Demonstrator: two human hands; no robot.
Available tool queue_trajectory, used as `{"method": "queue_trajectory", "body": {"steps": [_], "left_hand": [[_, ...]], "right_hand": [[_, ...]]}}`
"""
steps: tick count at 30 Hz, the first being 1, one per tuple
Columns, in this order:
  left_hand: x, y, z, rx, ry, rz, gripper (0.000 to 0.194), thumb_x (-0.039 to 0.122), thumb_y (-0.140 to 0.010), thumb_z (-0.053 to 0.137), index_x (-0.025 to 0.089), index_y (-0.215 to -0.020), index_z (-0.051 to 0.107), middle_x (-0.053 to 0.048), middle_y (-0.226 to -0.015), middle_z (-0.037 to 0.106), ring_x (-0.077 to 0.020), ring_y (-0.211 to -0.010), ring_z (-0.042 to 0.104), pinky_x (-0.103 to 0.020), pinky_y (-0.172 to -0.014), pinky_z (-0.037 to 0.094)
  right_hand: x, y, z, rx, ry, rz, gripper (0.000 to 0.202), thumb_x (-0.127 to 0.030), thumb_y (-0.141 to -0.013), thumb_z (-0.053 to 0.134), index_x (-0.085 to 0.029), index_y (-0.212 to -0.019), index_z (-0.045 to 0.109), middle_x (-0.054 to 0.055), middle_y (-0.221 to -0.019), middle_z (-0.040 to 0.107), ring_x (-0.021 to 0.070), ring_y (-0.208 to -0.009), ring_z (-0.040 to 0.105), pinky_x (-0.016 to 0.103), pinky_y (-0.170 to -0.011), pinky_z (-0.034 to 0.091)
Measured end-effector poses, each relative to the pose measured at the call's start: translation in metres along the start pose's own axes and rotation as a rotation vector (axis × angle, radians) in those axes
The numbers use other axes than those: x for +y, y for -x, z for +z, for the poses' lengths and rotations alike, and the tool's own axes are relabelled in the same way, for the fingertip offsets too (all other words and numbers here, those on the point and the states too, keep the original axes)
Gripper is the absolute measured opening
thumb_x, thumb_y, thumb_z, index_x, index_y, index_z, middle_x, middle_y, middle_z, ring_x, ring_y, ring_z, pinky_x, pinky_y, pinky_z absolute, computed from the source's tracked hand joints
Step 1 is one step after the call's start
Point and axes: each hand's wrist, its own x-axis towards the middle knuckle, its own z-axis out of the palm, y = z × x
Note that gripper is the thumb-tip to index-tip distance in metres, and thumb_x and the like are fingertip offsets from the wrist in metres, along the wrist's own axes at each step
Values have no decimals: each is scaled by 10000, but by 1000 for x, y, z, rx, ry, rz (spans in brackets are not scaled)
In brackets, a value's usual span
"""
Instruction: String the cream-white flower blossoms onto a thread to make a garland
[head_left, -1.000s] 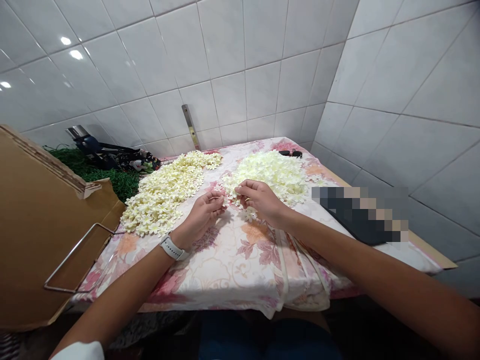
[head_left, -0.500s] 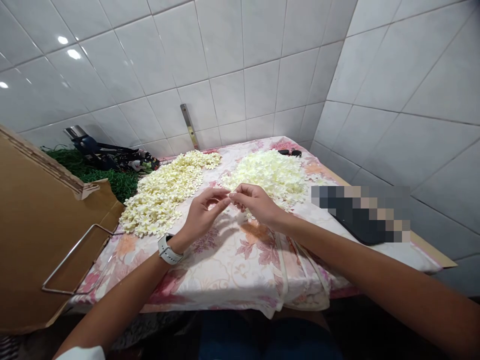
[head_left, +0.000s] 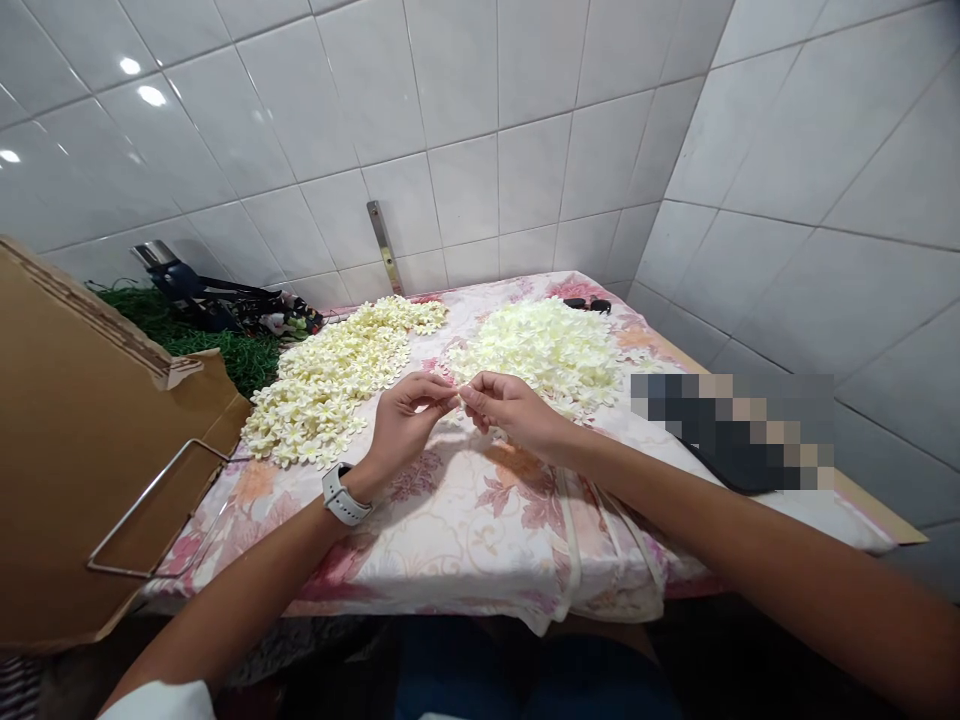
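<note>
My left hand (head_left: 409, 418) and my right hand (head_left: 506, 405) meet fingertip to fingertip above the middle of the table. Both are closed in a pinch, and whatever lies between the fingertips is too small and covered to make out. Just beyond my right hand spreads a heap of pale white-yellow artificial flowers (head_left: 544, 345). Left of my left hand lies a longer heap of creamier yellow flowers (head_left: 322, 385). A white-strapped watch (head_left: 345, 497) sits on my left wrist.
A floral tablecloth (head_left: 450, 540) covers the table. At the left stand a cardboard box (head_left: 97, 450) and a bent metal wire frame (head_left: 142, 500), with green artificial grass (head_left: 240, 360) behind. A dark, partly blurred object (head_left: 720, 440) lies right. A metal level (head_left: 385, 248) leans on the tiled wall.
The camera view has shifted slightly. My left fingers have drawn closer together in their pinch; both hands stay at nearly the same place over the table.
</note>
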Motion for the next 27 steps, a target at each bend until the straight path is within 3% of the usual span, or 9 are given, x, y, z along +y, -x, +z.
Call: {"method": "queue_trajectory", "body": {"steps": [6, 12, 19, 21, 24, 27], "left_hand": [[-2, -2, -2, -10, 113, -104, 143, 299, -721, 846, 177, -750, 776, -69, -872, 735, -183, -833, 675, -310, -785, 537], [0, -4, -3, -19, 227, -257, 268, 377, -716, 856, 154, -742, 711, -27, -804, 691, -116, -726, 607, -251, -729, 492], [2, -9, -5, 72, 481, -444, 465, 413, -606, 917, 191, -816, 566, -22, -844, 721, -138, -805, 673, -280, -814, 535], [3, -9, -7, 53, 459, -472, 456, 371, -602, 922, 188, -831, 573, -7, -824, 693, -117, -770, 655, -263, -787, 539], [0, -8, -7, -66, 349, -522, 428, 337, -627, 910, 180, -889, 610, 2, -806, 647, -110, -738, 631, -252, -725, 537], [-6, -6, -6, -166, 132, -466, 394, 376, -688, 868, 172, -947, 652, -53, -897, 686, -160, -816, 651, -279, -727, 533]], "right_hand": [[-5, 2, 1, -1, -22, 16, 547, -677, -684, 755, -182, -766, 539, -41, -683, 519, 88, -571, 470, 270, -569, 390], [-6, 2, 0, 7, -4, 18, 421, -552, -748, 737, -183, -761, 537, -37, -678, 528, 93, -581, 483, 277, -593, 398], [-9, 1, 0, 92, 8, 37, 300, -415, -775, 701, -191, -701, 516, -38, -629, 538, 92, -548, 475, 272, -571, 387], [-9, 0, 0, 127, 7, 35, 304, -418, -774, 704, -191, -693, 520, -37, -615, 539, 95, -543, 477, 271, -567, 388], [-8, 0, -2, 159, 4, 16, 299, -420, -778, 705, -190, -696, 532, -33, -611, 551, 99, -542, 479, 274, -576, 389], [-7, -1, -4, 193, 12, 4, 292, -420, -786, 704, -193, -711, 538, -30, -616, 549, 106, -548, 483, 286, -595, 394]]}}
